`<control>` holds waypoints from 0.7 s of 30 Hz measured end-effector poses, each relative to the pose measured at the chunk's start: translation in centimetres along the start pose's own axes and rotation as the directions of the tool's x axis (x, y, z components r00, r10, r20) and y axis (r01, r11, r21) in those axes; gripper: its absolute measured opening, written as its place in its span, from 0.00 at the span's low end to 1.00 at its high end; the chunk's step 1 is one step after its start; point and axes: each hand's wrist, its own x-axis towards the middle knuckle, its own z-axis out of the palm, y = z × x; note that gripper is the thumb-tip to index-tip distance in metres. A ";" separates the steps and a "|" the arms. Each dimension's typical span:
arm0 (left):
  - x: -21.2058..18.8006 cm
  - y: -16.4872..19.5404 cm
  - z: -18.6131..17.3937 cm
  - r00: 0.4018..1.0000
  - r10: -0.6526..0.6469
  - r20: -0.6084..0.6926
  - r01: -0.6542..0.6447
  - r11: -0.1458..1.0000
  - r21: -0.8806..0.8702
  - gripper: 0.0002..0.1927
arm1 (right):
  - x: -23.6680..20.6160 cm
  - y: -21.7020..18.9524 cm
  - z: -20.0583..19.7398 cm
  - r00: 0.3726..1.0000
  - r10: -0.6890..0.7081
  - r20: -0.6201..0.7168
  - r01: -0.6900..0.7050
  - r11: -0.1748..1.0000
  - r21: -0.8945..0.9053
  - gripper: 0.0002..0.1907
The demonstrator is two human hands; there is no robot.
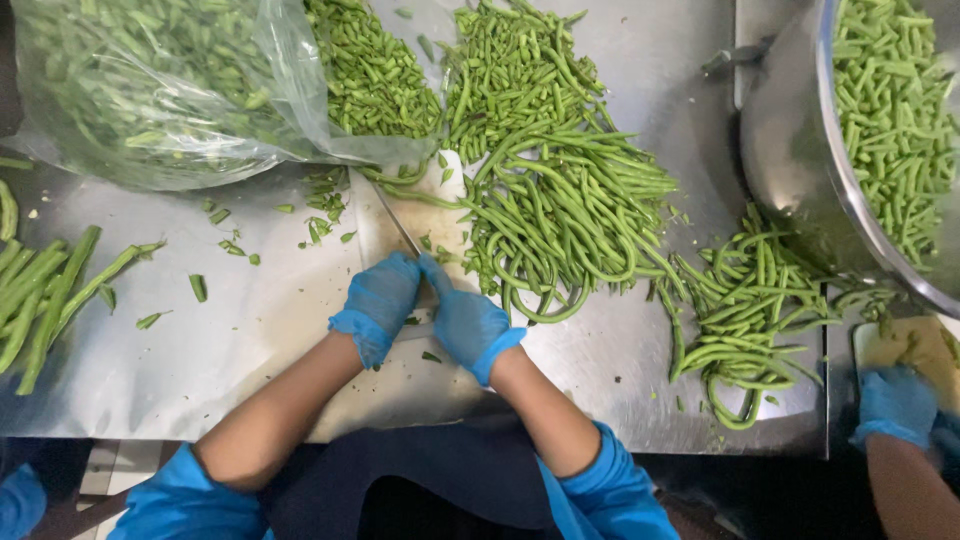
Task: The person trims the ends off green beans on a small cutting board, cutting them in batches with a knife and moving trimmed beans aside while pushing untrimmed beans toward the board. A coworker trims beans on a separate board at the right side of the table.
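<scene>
Stainless steel worktable, dull and scratched, strewn with green trimmings; nothing of the room beyond it but a dark strip along the near edge. Far left, a clear plastic bag, crumpled and lying on its side, filled with cut green beans, mouth opening rightward onto a heap of short cut pieces. No labels or signs to be made out. Far right, a large steel bowl, tilted, holding cut bean pieces. Centre, a pale cutting board, partly under a big tangled pile of long beans; a second, smaller tangle right of it, near the bowl. At the left edge, a few thicker long pods lying side by side. Left hand, in a blue glove, curled closed around a knife handle, the thin blade slanting away over the board toward the far left. Right hand, also in a blue glove, just beside the left and touching it, fingers pressed down flat on the board; whether any bean is pinched beneath cannot be told. Near right corner, another person's blue-gloved hand beside a second pale board.
</scene>
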 end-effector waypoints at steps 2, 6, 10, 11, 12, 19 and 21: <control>-0.5 0.1 -0.1 0.998 0.025 -0.056 -0.029 0.997 -0.070 0.06 | -0.1 -0.1 0.5 0.993 -0.060 -0.097 0.062 0.998 0.018 0.41; -1.9 0.0 -1.3 0.980 -0.006 -0.199 -0.036 0.978 -0.204 0.08 | -0.8 0.8 -0.1 0.998 0.032 -0.051 -0.030 0.999 0.038 0.38; -3.4 -0.4 -2.0 0.953 -0.098 -0.288 -0.188 0.556 -0.810 0.09 | -2.3 2.7 -1.0 0.978 0.093 -0.187 -0.102 0.994 -0.041 0.34; -3.6 -0.6 -1.9 0.968 -0.132 -0.214 -0.154 0.363 -0.919 0.09 | -2.8 3.3 -1.2 0.973 0.115 -0.201 -0.118 0.993 0.000 0.34; -3.8 -0.8 -1.6 0.979 -0.150 -0.135 -0.113 0.151 -0.982 0.09 | -3.3 3.8 -1.5 0.967 0.139 -0.214 -0.133 0.990 0.040 0.35; -5.3 -3.5 0.1 0.963 -0.206 -0.173 0.077 0.828 -0.556 0.08 | -4.8 2.9 -1.0 0.971 0.098 -0.217 -0.090 0.995 0.047 0.35; -5.9 -4.0 0.4 0.976 -0.193 -0.100 0.115 0.851 -0.513 0.09 | -4.8 2.1 -0.6 0.984 0.161 -0.081 -0.160 0.987 0.010 0.36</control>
